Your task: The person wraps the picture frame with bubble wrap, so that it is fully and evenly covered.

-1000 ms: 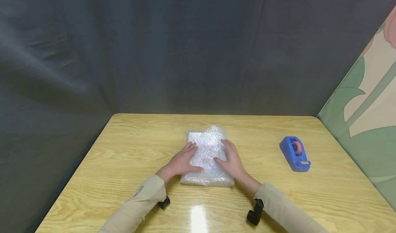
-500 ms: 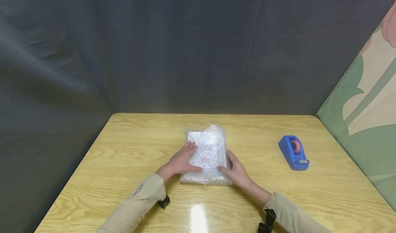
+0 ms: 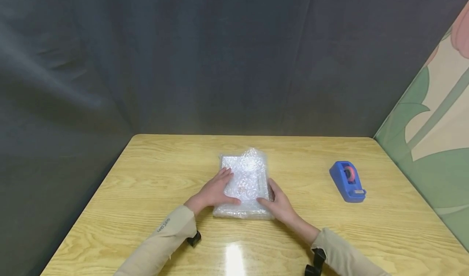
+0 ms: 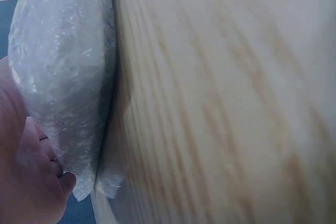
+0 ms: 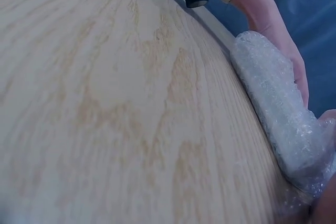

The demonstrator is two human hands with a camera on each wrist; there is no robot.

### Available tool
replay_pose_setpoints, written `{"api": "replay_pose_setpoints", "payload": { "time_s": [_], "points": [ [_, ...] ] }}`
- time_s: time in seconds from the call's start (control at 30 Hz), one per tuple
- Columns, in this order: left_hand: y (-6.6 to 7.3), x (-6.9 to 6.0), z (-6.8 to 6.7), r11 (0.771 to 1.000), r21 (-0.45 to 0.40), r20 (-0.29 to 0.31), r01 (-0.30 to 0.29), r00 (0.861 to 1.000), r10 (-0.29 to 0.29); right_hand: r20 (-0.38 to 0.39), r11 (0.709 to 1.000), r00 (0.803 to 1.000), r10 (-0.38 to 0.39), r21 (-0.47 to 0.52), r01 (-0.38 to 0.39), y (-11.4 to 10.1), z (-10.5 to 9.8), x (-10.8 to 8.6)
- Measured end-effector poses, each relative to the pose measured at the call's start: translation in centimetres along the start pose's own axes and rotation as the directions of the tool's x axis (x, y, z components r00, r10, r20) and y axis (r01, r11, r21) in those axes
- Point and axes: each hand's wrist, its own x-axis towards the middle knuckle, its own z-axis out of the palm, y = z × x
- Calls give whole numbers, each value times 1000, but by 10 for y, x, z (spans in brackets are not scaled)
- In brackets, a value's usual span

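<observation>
A flat rectangular package in bubble wrap (image 3: 247, 182) lies on the wooden table in front of me. My left hand (image 3: 215, 191) rests on its left side, fingers spread and thumb across the front part. My right hand (image 3: 281, 203) holds the right edge near the front corner, thumb on top and fingers along the side. The left wrist view shows the puffy side of the bubble wrap (image 4: 65, 61) beside my palm. In the right wrist view the wrap (image 5: 273, 103) bunches between thumb and fingers; most of that hand is out of frame.
A blue tape dispenser (image 3: 346, 182) with a pink roll stands on the right side of the wooden table (image 3: 165, 166). A dark curtain (image 3: 227, 60) hangs behind and to the left. Patterned fabric (image 3: 439, 145) borders the right side.
My right hand has slid from the top of the package toward its right edge and nearer to me, then stayed there. The left hand has kept its place.
</observation>
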Motion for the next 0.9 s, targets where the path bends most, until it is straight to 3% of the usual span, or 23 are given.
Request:
{"api": "replay_pose_setpoints", "payload": {
  "time_s": [0.23,0.7,0.83,0.9],
  "points": [
    [0,0,-3,1000,-3,-5,-17,1000,17,-14,999,999,-39,-20,39,-2,1,1],
    [-16,10,-19,999,-53,-4,-6,1000,5,-30,995,995,-98,3,99,-5,14,24],
    [-17,10,-17,997,-73,-15,18,1000,-19,-16,997,997,-80,2,80,-5,13,27],
    [-15,9,-16,999,-40,-31,9,999,-10,4,998,998,-56,-29,56,-4,11,27]
  ]
}}
